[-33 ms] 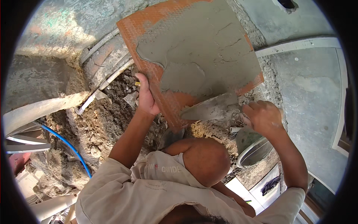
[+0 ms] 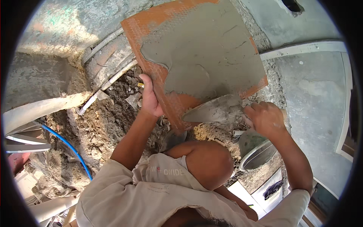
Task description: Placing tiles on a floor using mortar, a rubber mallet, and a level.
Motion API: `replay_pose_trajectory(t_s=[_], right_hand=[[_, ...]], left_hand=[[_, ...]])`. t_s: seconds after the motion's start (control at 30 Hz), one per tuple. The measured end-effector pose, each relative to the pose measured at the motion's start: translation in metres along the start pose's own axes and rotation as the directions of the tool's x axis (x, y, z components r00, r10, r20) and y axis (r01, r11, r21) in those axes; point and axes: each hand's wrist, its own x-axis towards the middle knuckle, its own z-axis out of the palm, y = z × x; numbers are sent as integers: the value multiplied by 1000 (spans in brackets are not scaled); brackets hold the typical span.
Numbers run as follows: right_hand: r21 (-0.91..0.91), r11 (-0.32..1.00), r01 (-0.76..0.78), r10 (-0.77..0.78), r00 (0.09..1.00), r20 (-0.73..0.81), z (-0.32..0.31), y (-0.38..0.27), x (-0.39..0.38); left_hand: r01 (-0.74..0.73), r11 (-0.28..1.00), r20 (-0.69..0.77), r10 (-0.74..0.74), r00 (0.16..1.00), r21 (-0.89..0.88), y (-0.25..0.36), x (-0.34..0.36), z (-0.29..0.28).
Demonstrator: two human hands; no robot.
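My left hand (image 2: 151,97) grips the left edge of a large orange tile (image 2: 135,38), thumb up along the side and the other fingers hidden beneath. Grey wet mortar (image 2: 204,49) covers most of the tile's upturned face, leaving orange bare along the left edge and the lower corners. In my right hand (image 2: 266,118) is the handle of a pointed trowel (image 2: 213,109), fingers wrapped round it. The mortar-smeared blade lies across the tile's near edge, its tip toward the near left corner.
Below my right hand stands a bucket (image 2: 258,153). A white pipe (image 2: 113,78) runs along rubble and soil (image 2: 102,125) at the left, with a blue hose (image 2: 66,142) nearer me. Grey walls (image 2: 312,98) rise at the right and far left.
Hardly anything differs. The tile's far left corner sits slightly further right in view; both hands keep their holds, and the trowel blade stays at the near edge.
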Motion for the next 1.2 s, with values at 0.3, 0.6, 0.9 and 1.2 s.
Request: replay_pose_trajectory(t_s=[0.3,0.6,0.9,1.2], right_hand=[[-171,985,16,-46,984,-174,-34,-15,113],[-100,990,-95,71,972,-226,-79,-25,189],[141,942,-304,317,945,-77,-88,-27,197],[187,896,-404,420,906,-52,-51,47,198]], left_hand=[[44,979,66,-31,997,-200,-5,-6,-25],[62,998,41,-61,997,-17,-8,-11,-21],[99,990,54,-94,994,-100,-7,-10,-30],[109,987,68,-102,992,-115,-7,-9,-35]])
